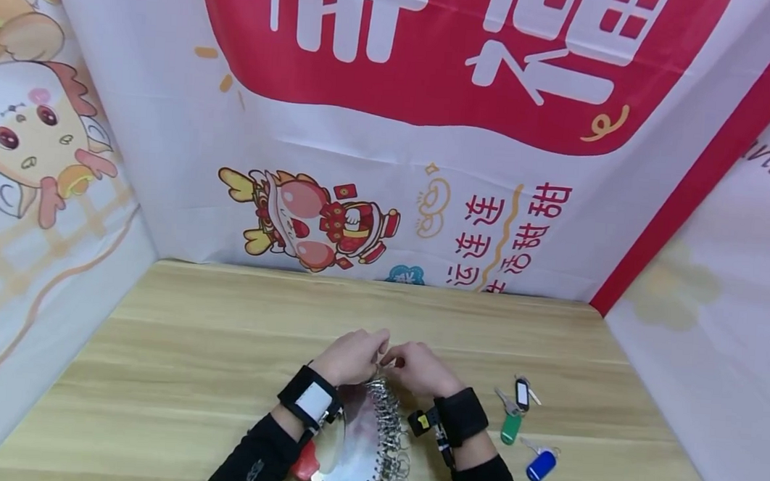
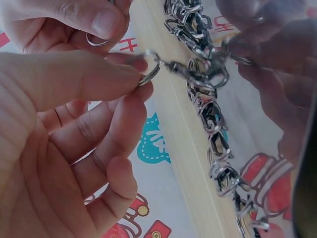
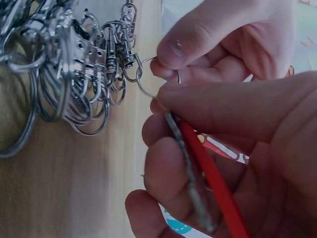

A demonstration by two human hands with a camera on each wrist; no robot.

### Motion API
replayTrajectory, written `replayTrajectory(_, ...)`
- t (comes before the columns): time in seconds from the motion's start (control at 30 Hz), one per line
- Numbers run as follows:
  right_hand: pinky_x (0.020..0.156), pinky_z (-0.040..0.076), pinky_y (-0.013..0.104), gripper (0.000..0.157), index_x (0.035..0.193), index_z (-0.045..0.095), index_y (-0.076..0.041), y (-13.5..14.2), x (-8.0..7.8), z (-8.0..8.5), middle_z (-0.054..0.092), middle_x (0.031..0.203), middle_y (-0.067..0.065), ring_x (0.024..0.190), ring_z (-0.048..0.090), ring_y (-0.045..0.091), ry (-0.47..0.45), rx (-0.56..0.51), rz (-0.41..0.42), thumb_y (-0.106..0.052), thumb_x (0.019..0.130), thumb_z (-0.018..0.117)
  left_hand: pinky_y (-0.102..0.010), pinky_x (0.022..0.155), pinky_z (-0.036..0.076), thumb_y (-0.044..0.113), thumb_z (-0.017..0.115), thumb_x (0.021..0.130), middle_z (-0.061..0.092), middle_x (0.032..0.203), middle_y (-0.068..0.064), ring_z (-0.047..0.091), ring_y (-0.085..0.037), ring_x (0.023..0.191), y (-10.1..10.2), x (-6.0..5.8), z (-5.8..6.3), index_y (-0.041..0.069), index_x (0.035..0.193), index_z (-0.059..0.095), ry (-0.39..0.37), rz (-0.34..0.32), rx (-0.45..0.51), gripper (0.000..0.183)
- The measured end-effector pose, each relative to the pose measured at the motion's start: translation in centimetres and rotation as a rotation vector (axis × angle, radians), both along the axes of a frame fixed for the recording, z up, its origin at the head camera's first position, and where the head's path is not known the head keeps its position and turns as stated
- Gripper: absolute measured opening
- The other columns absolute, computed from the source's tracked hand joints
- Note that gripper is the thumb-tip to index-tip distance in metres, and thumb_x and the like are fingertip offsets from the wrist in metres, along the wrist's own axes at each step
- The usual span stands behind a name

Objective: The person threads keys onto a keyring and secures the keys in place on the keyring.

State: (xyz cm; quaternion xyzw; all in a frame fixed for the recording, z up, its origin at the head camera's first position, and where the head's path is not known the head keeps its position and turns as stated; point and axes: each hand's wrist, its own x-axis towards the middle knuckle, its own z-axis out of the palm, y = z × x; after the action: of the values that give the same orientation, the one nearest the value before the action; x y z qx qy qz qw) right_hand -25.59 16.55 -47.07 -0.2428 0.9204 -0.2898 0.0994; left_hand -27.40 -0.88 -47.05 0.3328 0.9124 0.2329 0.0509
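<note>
Ring (image 2: pixel 155 70) linked to a clasp (image 2: pixel 184 73) at the row's far end, over the middle of the table (image 1: pixel 223 334). Left hand (image 1: pixel 353 356) pinches it, thumb to forefinger, no gap beyond the wire. Right hand (image 1: pixel 422 369), just right, has thumb and fingers closed on a key (image 3: pixel 187 163) and red tag (image 3: pixel 213 178); too blurred to say if key and ring join. Clasps line the right edge of a plate (image 1: pixel 357 450). Farther right: green tag (image 1: pixel 510 427), black tag (image 1: pixel 522 394), blue tag (image 1: pixel 541 467). Far side: printed cloth (image 1: pixel 338 143).
</note>
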Motion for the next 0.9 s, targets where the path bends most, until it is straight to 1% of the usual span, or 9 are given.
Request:
replayTrajectory(0.13,0.055,0.041,0.023,0.009,0.091,0.071,-0.009,-0.33,0.13,-0.24,0.059,0.072,-0.007,0.058,0.048,0.006,0.005,0.002,0.010,-0.008,0.088,0.062,-0.024,0.054,0.038,-0.001,0.067,0.081,0.048,0.064,0.006,0.047,-0.009,0.056,-0.04,0.08,-0.01,0.013,0.089,0.051,-0.009,0.000,-0.018,0.022)
replayTrajectory(0.27,0.055,0.041,0.024,0.009,0.093,0.069,-0.008,-0.73,0.06,-0.37,0.058,0.071,-0.006,0.058,0.048,0.007,0.031,0.000,0.003,-0.008,0.088,0.062,-0.024,0.054,0.038,0.002,0.067,0.082,0.049,0.065,0.007,0.047,-0.009,0.057,-0.07,0.18,0.02,0.015,0.086,0.049,-0.010,0.001,-0.008,0.022)
replayTrajectory(0.5,0.056,0.041,0.025,0.005,0.088,0.069,-0.008,-0.65,-0.02,-0.23,0.059,0.072,-0.003,0.059,0.048,0.009,0.079,0.001,-0.022,-0.008,0.088,0.064,-0.024,0.055,0.039,0.007,0.066,0.085,0.050,0.065,0.008,0.049,-0.009,0.059,0.25,0.10,0.30,0.016,0.083,0.049,-0.001,-0.002,-0.003,0.019)
replayTrajectory(0.63,0.056,0.042,0.024,0.007,0.089,0.070,-0.010,-0.45,-0.13,-0.20,0.061,0.075,-0.003,0.061,0.050,0.008,0.073,0.001,-0.047,-0.006,0.088,0.063,-0.023,0.054,0.038,0.011,0.068,0.085,0.048,0.062,0.007,0.047,-0.009,0.056,0.32,0.07,0.28,0.015,0.075,0.051,-0.014,0.030,-0.031,0.020)
replayTrajectory(0.77,0.057,0.044,0.024,0.008,0.089,0.071,-0.010,-0.51,-0.13,-0.17,0.063,0.077,-0.004,0.062,0.052,0.008,0.055,-0.009,-0.066,-0.008,0.089,0.063,-0.023,0.051,0.036,0.017,0.069,0.085,0.046,0.056,0.006,0.044,-0.009,0.051,0.18,0.20,0.16,0.015,0.064,0.053,-0.050,0.057,-0.084,0.027)
replayTrajectory(0.9,0.056,0.044,0.025,0.008,0.089,0.072,-0.011,-0.77,-0.09,-0.07,0.063,0.077,-0.003,0.061,0.052,0.008,0.048,-0.009,-0.070,-0.009,0.089,0.064,-0.023,0.051,0.036,0.015,0.067,0.087,0.047,0.055,0.006,0.044,-0.009,0.051,-0.03,0.26,0.20,0.015,0.062,0.056,-0.059,0.054,-0.096,0.026)
